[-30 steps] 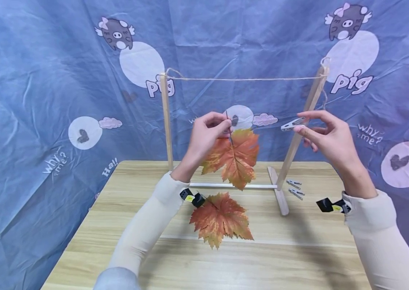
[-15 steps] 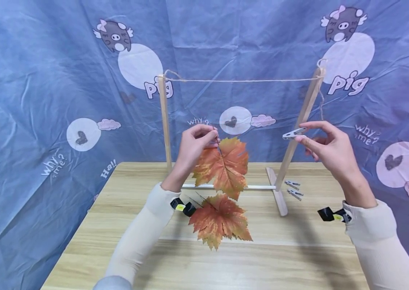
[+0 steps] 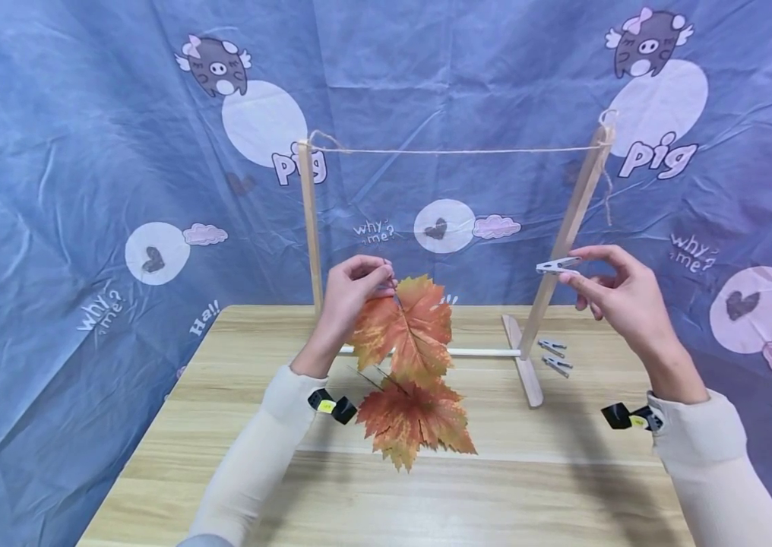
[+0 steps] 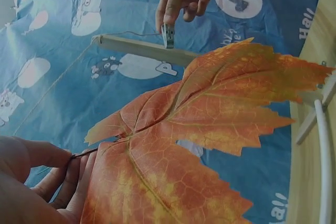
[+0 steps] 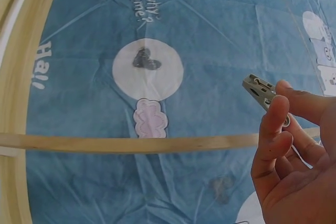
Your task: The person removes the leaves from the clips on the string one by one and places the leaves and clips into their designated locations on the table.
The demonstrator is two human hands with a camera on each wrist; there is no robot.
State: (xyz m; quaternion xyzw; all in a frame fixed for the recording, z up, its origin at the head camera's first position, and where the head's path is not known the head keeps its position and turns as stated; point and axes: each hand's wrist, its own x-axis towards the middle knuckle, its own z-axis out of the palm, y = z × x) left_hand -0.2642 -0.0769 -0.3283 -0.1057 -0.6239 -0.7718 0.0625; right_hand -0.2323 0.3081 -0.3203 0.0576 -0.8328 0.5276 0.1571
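Observation:
My left hand [image 3: 352,298] pinches the thin dark stem of an orange maple leaf [image 3: 408,327], which hangs in front of the rack's lower white rod. In the left wrist view the veined leaf [image 4: 205,103] spreads out from the fingertips. To the right, my right hand [image 3: 621,292] pinches a grey clothespin [image 3: 555,266] between thumb and index finger, beside the right post. The right wrist view shows this clothespin [image 5: 258,88] pointing away from the fingertips. Below the held leaf another orange leaf [image 3: 416,422] lies on the table, its upper edge partly covered.
A wooden rack has a left post [image 3: 311,220], a right post [image 3: 574,220] and a twine line [image 3: 457,152] strung between them. Two more clothespins [image 3: 555,366] lie on the wooden table [image 3: 529,486] by the right foot [image 3: 528,372]. A blue printed cloth [image 3: 386,68] hangs behind.
My left hand has moved down and to the left with the leaf, so that it overlaps the lying leaf. My right hand has lowered, still holding the clothespin.

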